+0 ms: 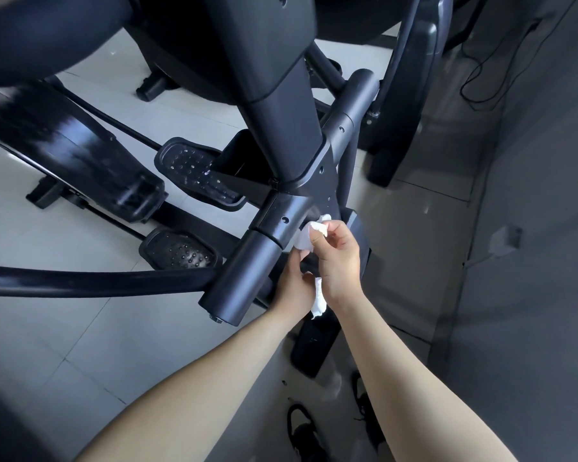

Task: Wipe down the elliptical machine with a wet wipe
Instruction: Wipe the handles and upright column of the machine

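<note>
A black elliptical machine (274, 105) fills the upper and middle view, its central column meeting a cross tube (281, 221) low down. A white wet wipe (305, 240) is pressed against the joint under that tube. My right hand (337, 258) pinches the wipe's upper part with curled fingers. My left hand (292, 288) sits just below and left, fingers reaching under the tube; a tail of the wipe (318, 300) hangs between the two hands. Whether the left fingers hold it is hidden.
Two studded foot pedals (194, 171) (181, 251) lie left of the column. A curved black bar (90, 281) crosses the left side. A grey wall (531, 228) with a loose cable stands right. My black shoes (302, 431) stand on the tiled floor.
</note>
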`<state>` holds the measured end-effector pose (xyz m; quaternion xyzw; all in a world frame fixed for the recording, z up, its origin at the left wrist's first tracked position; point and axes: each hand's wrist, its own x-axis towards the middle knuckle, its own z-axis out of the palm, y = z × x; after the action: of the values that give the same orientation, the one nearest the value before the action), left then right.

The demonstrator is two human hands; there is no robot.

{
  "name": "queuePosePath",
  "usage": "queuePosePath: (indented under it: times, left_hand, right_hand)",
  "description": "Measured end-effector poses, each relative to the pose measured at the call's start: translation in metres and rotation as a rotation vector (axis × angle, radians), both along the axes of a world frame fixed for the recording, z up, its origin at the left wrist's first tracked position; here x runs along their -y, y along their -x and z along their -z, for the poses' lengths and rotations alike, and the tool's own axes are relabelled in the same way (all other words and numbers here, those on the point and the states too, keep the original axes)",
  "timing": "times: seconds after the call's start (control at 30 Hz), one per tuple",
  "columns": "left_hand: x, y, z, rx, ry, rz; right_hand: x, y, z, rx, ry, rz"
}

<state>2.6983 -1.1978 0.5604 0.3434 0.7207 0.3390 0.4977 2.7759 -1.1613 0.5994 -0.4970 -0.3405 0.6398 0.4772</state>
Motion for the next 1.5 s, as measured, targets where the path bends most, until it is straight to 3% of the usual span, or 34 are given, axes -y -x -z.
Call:
queuePosePath:
  times: [0.2, 0.4, 0.63, 0.7, 0.77, 0.8, 0.97, 1.1, 1.13, 1.23, 1.3, 1.5]
  left_hand:
    - [0.002, 0.002, 0.002, -0.165, -0.096, 0.097]
    - [-0.006, -0.004, 0.003, -0.042, -0.074, -0.009]
    - [-0.011, -0.002, 0.011, -0.012, -0.192, 0.106]
    - [-0.007, -0.001, 0.009, 0.086, -0.216, 0.103]
    - [-0.007, 0.001, 0.021, -0.226, -0.264, 0.218]
    - [-0.006, 0.002, 0.025, -0.289, -0.222, 0.228]
    - [-0.004, -0.003, 0.021, -0.259, -0.296, 0.119]
    - [-0.008, 0.001, 0.032, -0.276, -0.304, 0.174]
    - [-0.008, 0.000, 0.028, -0.315, -0.287, 0.206]
    - [-0.006, 0.001, 0.033, -0.156, -0.225, 0.088]
    - [-0.004, -0.005, 0.025, -0.269, -0.332, 0.229]
    - [-0.001, -0.006, 0.017, -0.339, -0.226, 0.195]
  right_hand:
    - [-0.009, 0.003, 0.005, 0.248, -0.093, 0.046]
    - [-0.011, -0.007, 0.033, 0.472, -0.002, -0.041]
    - [-0.017, 0.002, 0.021, 0.448, -0.298, 0.065]
    - [-0.012, 0.008, 0.027, 0.487, -0.276, 0.087]
    - [-0.007, 0.010, 0.033, 0.519, -0.216, 0.092]
    - [-0.006, 0.010, 0.037, 0.536, -0.167, 0.087]
    - [-0.003, -0.008, 0.035, 0.515, -0.070, 0.058]
    - [-0.012, -0.003, 0.007, 0.364, -0.206, -0.007]
    - [-0.013, -0.001, 0.006, 0.373, -0.223, -0.038]
    - [-0.011, -0.005, 0.015, 0.435, -0.143, -0.112]
    - [-0.007, -0.010, 0.024, 0.445, -0.113, -0.117]
    - [-0.002, -0.014, 0.036, 0.638, -0.121, -0.012]
